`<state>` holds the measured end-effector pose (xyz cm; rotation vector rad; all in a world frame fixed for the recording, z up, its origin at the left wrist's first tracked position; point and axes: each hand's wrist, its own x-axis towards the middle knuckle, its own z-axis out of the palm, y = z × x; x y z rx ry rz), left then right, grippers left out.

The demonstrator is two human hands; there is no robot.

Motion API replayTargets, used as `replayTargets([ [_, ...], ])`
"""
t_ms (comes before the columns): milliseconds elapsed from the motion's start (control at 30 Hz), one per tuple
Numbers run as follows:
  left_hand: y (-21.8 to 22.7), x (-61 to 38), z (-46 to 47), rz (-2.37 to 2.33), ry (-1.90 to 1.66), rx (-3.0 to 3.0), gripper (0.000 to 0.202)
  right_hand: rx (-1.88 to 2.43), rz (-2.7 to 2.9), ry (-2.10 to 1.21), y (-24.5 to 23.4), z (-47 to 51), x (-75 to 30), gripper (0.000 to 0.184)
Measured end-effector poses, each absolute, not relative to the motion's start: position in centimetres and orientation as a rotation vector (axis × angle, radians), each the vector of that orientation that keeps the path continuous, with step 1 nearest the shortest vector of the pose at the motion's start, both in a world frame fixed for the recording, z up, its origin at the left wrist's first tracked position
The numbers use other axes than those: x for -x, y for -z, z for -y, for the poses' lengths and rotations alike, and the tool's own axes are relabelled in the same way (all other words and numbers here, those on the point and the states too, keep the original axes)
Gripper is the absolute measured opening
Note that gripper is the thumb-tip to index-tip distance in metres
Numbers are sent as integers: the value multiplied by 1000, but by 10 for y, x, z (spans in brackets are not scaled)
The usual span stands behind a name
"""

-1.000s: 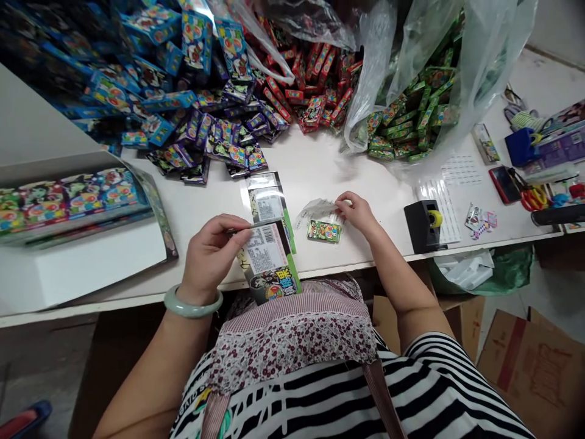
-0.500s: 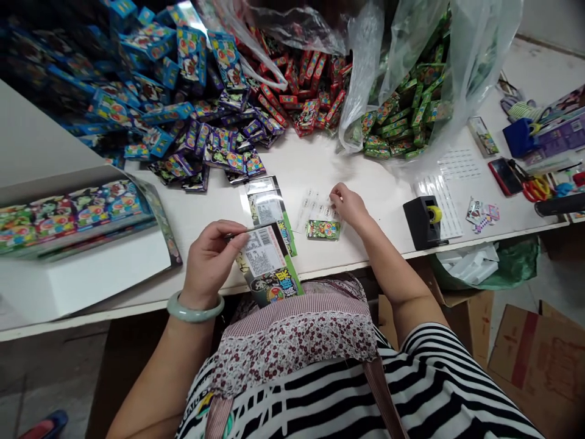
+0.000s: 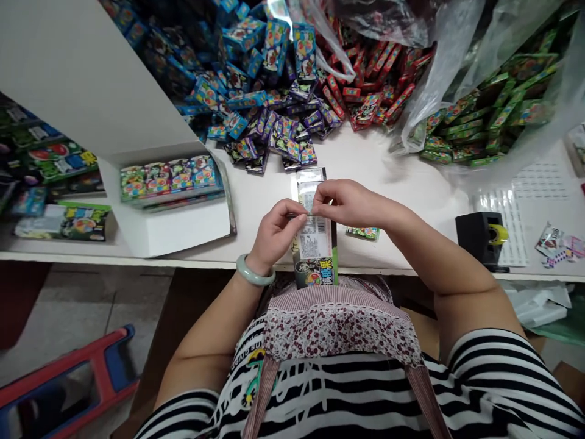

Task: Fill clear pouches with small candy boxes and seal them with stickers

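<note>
A flat candy carton (image 3: 315,265), black and green with a white printed label, stands in front of me, its lower end against my apron. My left hand (image 3: 280,236) pinches it at the upper left corner. Close to the carton's top edge, the thumb and forefinger of my right hand (image 3: 342,202) are pressed together, almost touching my left fingertips. Whatever is between them is too small to make out. Behind lies another flat carton (image 3: 311,175), partly covered. A small green candy box (image 3: 363,233) lies right of the carton, half hidden under my right forearm.
An open display box (image 3: 192,235) with rows of candy boxes stands left. Heaped at the back are blue boxes (image 3: 242,33), purple packs (image 3: 283,137), red boxes (image 3: 365,110) and bagged green boxes (image 3: 479,125). A black tape dispenser (image 3: 479,238) stands right, beside sticker sheets (image 3: 516,244).
My right hand has come left from the clear stickers by the small green box to the carton's top edge. The carton is more upright in my left hand. My view has swung left.
</note>
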<state>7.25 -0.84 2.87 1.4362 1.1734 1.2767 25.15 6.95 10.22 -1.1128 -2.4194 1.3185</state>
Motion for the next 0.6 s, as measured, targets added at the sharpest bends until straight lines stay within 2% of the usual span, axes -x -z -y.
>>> replayTargets([
  [233, -26, -71, 7, -1153, -1289, -1427, 13, 1250, 2536, -1272, -101, -75, -241, 11],
  [400, -18, -73, 7, -1292, -1320, -1400, 20, 1268, 2412, -1358, -91, -80, -237, 12],
  [500, -16, -71, 9, -1340, -1339, -1418, 28, 1284, 2157, -1636, -74, -82, -234, 11],
  [600, -23, -67, 9, -1378, -1240, -1537, 31, 1213, 1770, -2144, -55, -79, -230, 13],
])
